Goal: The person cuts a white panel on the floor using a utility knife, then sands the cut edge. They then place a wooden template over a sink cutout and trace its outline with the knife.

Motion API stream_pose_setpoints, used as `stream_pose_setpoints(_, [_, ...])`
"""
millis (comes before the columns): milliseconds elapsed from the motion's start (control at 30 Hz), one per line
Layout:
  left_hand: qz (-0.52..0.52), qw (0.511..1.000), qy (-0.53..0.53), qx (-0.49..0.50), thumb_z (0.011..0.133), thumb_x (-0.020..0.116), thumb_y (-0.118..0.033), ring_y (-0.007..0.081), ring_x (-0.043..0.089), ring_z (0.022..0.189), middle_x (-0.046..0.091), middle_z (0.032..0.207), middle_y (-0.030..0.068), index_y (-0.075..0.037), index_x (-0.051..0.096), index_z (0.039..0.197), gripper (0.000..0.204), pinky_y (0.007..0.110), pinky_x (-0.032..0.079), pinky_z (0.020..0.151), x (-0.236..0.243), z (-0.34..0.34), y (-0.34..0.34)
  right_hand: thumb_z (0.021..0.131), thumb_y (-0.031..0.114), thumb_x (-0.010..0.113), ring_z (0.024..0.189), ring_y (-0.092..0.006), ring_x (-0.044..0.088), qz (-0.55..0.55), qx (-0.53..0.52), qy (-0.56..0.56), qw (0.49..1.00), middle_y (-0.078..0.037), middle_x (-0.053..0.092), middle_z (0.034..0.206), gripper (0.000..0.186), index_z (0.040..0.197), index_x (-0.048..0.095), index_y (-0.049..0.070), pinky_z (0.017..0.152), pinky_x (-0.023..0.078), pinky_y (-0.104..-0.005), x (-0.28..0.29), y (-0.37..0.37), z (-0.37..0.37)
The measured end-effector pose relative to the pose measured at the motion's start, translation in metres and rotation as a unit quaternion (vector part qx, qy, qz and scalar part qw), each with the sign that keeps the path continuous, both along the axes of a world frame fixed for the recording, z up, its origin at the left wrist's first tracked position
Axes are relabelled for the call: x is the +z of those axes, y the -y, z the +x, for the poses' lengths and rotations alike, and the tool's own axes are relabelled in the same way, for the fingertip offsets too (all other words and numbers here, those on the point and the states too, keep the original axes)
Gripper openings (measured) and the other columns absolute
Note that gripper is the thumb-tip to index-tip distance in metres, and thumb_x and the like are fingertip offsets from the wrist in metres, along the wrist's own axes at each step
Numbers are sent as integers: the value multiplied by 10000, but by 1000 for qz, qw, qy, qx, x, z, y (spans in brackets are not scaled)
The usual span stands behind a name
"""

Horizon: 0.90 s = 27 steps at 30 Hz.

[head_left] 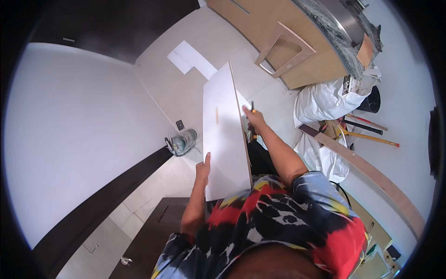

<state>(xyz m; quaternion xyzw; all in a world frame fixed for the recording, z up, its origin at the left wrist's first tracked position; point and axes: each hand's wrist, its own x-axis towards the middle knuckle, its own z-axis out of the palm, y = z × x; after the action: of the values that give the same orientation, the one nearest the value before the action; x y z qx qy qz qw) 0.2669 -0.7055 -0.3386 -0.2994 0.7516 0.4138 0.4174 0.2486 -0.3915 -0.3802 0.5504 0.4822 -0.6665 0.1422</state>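
A long white panel with a thin brown edge lies lengthwise in front of me, its near end close to my shirt. My left hand is closed on the panel's left edge, the thumb on the white face and the other fingers hidden under it. Beside the right edge, my right hand is closed around a slim yellow-and-black hand tool. Its dark end sticks up past the fingers; I cannot make out its exact kind. The white face carries a small yellowish mark.
White cut pieces lie on the tiled floor beyond the panel. A clear bluish container stands to the left. At right are white sacks, long-handled tools and a long wooden strip. A wooden frame leans on a cabinet.
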Motion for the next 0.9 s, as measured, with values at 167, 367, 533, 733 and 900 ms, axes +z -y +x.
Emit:
stream_pose_setpoints(167, [11,998,38,-38,901,628,-611,209,643,761,685,903,156,144,633,1000,762,358,535,731,25,-3,-3,897,337,684,606,-169,575,-24,38,32,998,-52,580,721,310,868,613,37,541,481,-389,-30,20,18])
stream_pose_setpoints(367, [30,996,77,-38,920,601,-602,235,678,860,691,986,192,159,623,1036,770,372,550,787,31,8,-11,891,282,703,581,-164,582,131,38,3,991,-84,598,733,278,978,638,26,465,486,-305,-63,21,63])
stream_pose_setpoints(533, [23,990,125,-57,923,558,-640,264,678,973,673,1110,233,193,579,1172,869,378,548,855,27,29,-8,871,274,719,608,-248,653,-99,2,-7,995,-136,685,820,365,1031,624,-40,592,531,-409,-77,57,75])
stream_pose_setpoints(733, [46,977,199,-61,882,545,-718,282,650,1077,646,1200,232,163,548,1250,954,411,532,904,14,47,11,853,209,737,573,-216,620,29,-42,69,996,-125,658,750,326,1035,610,-30,538,527,-394,-105,61,97])
stream_pose_setpoints(900, [25,967,243,-66,865,523,-755,284,592,1186,598,1288,240,113,509,1330,985,453,500,954,-4,49,28,833,216,716,457,-191,565,34,-25,35,999,-100,604,656,306,966,578,-22,400,497,-351,-86,23,99])
